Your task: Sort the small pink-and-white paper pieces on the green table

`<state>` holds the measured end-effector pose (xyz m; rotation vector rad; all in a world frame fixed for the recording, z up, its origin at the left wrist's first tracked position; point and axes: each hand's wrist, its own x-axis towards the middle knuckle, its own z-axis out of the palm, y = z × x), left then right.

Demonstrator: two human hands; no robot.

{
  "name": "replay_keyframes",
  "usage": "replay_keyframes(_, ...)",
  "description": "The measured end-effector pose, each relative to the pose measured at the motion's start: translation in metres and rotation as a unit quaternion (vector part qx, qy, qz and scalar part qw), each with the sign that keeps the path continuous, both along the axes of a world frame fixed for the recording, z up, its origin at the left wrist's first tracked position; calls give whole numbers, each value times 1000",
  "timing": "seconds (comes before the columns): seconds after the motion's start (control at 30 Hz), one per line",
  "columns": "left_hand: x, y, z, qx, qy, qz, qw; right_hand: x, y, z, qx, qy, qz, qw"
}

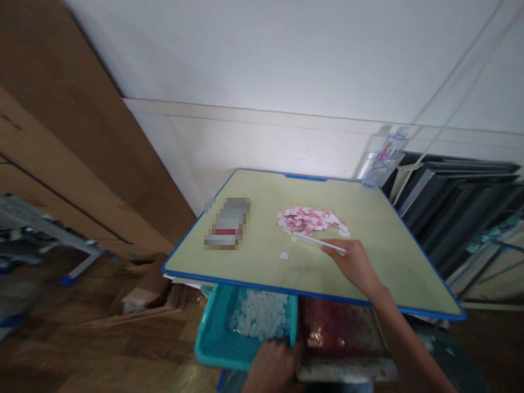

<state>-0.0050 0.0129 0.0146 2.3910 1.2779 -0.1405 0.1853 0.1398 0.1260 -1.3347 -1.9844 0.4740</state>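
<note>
My right hand (350, 262) reaches over the pale green table and pinches a slim white tool (317, 242) that looks like tweezers. Its tip is near the front edge of a pile of small pink and white pieces (305, 219). One white piece (284, 255) lies apart, closer to the table's front edge. My left hand (274, 363) is low, at the front right corner of a teal basin (219, 341), with its fingers curled. What they hold, if anything, is hidden. Many small whitish pieces (262, 314) lie in the basin.
A blurred-out flat object (229, 221) lies on the left of the blue-edged table (262, 188). A clear plastic bottle (385, 158) stands at the far right corner. Dark panels (462, 191) lean on the right. Cardboard (151, 284) is on the floor at left.
</note>
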Motion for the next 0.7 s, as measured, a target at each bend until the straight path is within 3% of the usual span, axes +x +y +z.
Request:
replay_keyframes(0.13,-1,-1,-2,3,-5,1,1000,6,6,-1,-19,-23,19,999)
replay_keyframes(0.3,-2,-3,-4,24,-11,-4,1000,8,-1,0,-32,-15,-24,999)
replay_keyframes(0.5,-2,-4,-1,29,-19,-7,999,-7,-12,5,-92,-2,83,992)
replay_keyframes(0.7,-2,-4,5,23,-10,-16,1000,-11,-16,-3,-94,-12,7,995)
